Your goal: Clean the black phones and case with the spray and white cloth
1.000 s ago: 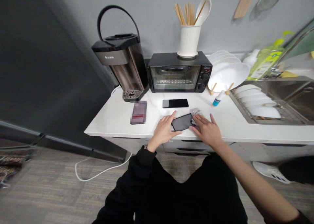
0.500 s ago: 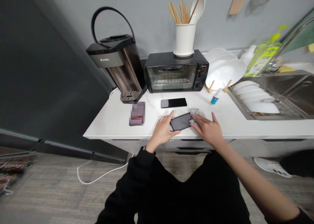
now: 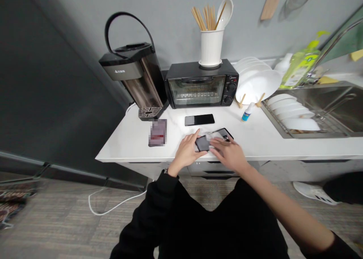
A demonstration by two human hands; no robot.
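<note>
Item under work: a dark phone [image 3: 202, 143] on the surface [image 3: 130, 145], in front of the toaster oven [image 3: 198, 90], apparently back up, with a lens area visible at its right end.

Left hand [image 3: 186, 150]: partly open, thumb and fingers bracketing the phone's left end at its two long edges, holding it steady. Right hand [image 3: 231, 155]: fingers extended over a pale wipe [image 3: 217, 136] laid across the phone; whether any of the wipe is pinched cannot be told.

Also noted: a second phone [image 3: 200, 120] between the toaster oven and the hands, and a small spray bottle [image 3: 247, 112] before the toaster oven's right front corner.

Assessment: the step in hand appears to be wiping the phone's back. The next move calls for light, even pressure from the right hand, with the left bracing firmly against sliding.
</note>
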